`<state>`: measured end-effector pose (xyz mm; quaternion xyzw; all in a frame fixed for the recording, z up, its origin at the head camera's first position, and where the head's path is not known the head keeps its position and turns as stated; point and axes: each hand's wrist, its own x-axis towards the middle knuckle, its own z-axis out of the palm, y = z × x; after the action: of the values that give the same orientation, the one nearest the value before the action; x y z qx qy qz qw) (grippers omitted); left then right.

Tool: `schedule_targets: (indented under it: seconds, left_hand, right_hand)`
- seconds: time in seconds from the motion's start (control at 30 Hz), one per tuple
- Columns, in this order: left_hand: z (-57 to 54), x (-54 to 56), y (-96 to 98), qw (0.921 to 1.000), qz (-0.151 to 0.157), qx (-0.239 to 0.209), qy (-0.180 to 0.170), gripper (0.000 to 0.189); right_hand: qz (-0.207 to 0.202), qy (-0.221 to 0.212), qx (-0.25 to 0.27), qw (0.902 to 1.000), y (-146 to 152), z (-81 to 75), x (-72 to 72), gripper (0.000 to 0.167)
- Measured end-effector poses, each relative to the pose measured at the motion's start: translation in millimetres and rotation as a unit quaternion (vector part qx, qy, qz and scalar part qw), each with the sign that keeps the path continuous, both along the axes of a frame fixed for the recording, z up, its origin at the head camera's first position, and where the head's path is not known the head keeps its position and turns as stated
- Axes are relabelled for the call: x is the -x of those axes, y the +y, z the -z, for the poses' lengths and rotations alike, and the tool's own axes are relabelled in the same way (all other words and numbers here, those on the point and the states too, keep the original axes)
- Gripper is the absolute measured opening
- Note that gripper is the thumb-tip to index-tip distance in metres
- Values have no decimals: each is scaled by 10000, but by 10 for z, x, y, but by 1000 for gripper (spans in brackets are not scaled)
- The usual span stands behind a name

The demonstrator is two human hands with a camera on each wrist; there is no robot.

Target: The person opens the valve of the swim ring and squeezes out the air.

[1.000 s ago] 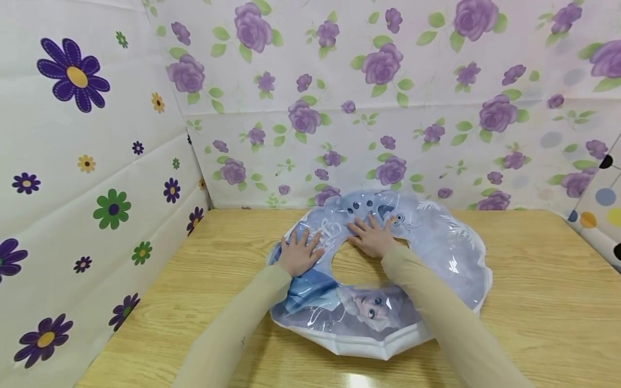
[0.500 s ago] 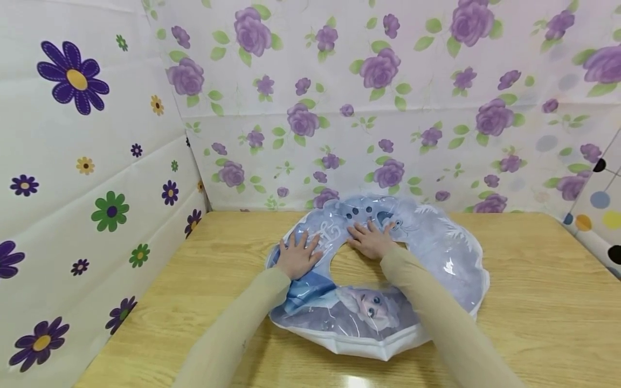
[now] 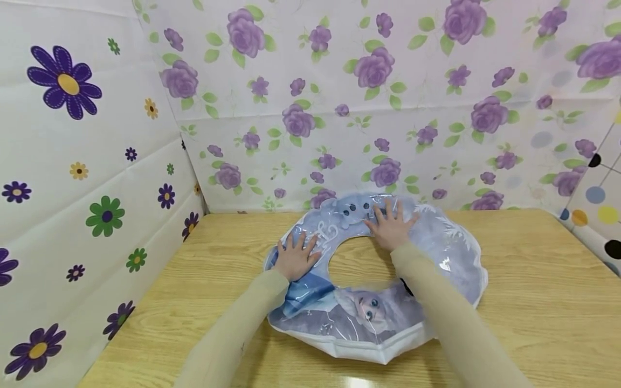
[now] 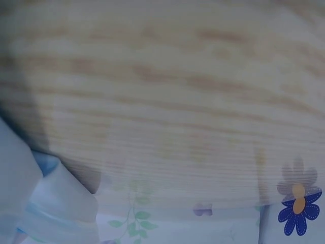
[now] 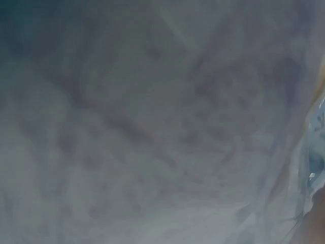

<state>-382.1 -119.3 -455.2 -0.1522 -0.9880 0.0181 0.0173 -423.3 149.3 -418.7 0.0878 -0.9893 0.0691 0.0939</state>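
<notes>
A partly inflated swim ring (image 3: 456, 258) with a cartoon print lies on the wooden table, its skin creased and its outer seam bent. My left hand (image 3: 295, 260) rests on the ring's left side with fingers spread. On the far part of the ring, beyond the centre hole, my right hand (image 3: 391, 227) lies with its fingers spread too. The left wrist view catches a fold of the ring (image 4: 66, 198) at its lower left. In the right wrist view the ring's blurred surface (image 5: 152, 132) fills most of the picture, with a bit of my right hand (image 5: 311, 223) at the corner.
The wooden table (image 3: 543, 302) extends on both sides of the ring. A rose-patterned cloth (image 3: 320, 129) hangs behind the table's far edge. To the left hangs a white cloth with daisies (image 3: 107, 156), and a dotted cloth (image 3: 599, 215) is at the right.
My right hand has shifted right and slightly away along the far part of the ring, uncovering more of the hole. My left hand stays on the left side. The head view has drifted slightly.
</notes>
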Motion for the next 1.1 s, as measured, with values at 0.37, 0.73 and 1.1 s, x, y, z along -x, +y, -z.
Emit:
schedule_targets:
  seconds: [0.37,0.73,1.1]
  left_hand:
    - [-96,-39,24,9999,92,50,9,60]
    - [-115,-48,22,9999,61,58,-81,60]
    - [-74,-26,13,9998,96,-22,-145,61]
  right_hand:
    - [50,-932,167,9955,171,-1,8,60]
    - [6,-1482,228,9887,188,-30,-14,58]
    - [23,-2125,862,9733,235,8,67,62]
